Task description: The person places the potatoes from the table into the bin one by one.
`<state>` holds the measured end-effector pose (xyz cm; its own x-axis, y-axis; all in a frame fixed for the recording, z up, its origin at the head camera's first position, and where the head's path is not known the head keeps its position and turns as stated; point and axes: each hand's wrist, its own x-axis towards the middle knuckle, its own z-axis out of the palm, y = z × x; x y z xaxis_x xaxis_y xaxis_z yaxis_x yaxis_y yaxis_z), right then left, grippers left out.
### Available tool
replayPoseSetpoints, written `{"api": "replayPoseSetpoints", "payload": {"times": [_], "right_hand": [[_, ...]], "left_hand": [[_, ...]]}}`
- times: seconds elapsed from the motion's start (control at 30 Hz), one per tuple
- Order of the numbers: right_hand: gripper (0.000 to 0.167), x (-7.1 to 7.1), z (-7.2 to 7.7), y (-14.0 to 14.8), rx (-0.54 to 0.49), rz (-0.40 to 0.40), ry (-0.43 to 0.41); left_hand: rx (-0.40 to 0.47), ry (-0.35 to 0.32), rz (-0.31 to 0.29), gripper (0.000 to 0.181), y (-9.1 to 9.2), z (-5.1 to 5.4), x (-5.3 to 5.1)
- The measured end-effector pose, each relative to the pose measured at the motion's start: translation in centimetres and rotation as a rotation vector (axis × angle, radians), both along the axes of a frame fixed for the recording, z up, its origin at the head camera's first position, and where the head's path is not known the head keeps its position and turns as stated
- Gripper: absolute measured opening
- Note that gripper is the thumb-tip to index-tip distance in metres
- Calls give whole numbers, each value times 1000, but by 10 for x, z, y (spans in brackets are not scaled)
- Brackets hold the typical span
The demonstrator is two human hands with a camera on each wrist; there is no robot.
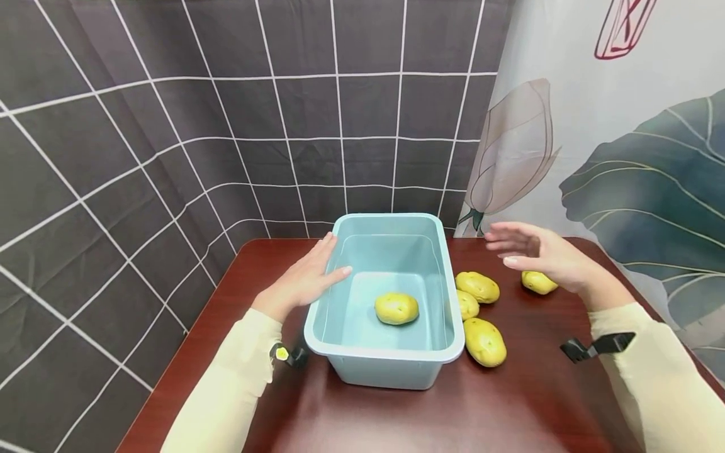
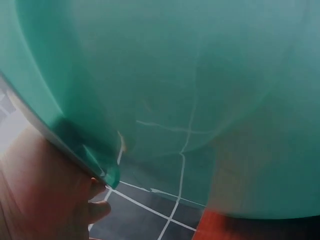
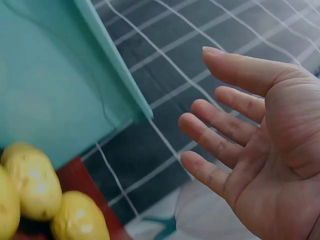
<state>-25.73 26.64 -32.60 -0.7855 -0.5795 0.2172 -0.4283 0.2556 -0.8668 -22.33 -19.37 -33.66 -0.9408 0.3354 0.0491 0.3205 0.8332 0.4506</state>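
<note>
A light-blue plastic bin stands on the table, with one yellow potato on its floor. My left hand rests on the bin's left rim, its fingers fairly straight and the thumb over the edge. In the left wrist view the bin wall fills most of the picture. My right hand hovers right of the bin, holding nothing; the right wrist view shows its palm with the fingers spread and relaxed. Below and behind it lies a potato, partly covered by the hand.
Beside the bin's right wall lie a potato at the back, a partly hidden one and a larger one in front. The dark red table meets a gridded grey curtain behind and a flower-patterned white curtain at right.
</note>
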Motion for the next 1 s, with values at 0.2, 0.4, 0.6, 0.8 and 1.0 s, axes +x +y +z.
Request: {"api": "replayPoseSetpoints", "payload": {"times": [0.2,0.4,0.6,0.8,1.0], "right_hand": [[57,13,-28,35,-14,-139,50],[54,22,-42,63,-25,-284,53],[54,22,-63,90,-19,-429,-49],[54,19,-91,107,12,-457,-108],[63,15,-106,113,113,-484,-108]], "left_hand": [[12,2,-11,86,2,0,-1],[-5,2,6,86,1,-2,-3],[-1,0,9,86,0,-4,-3],[15,-7,17,85,-2,-7,-2],[6,2,14,85,-1,-5,-3]]}}
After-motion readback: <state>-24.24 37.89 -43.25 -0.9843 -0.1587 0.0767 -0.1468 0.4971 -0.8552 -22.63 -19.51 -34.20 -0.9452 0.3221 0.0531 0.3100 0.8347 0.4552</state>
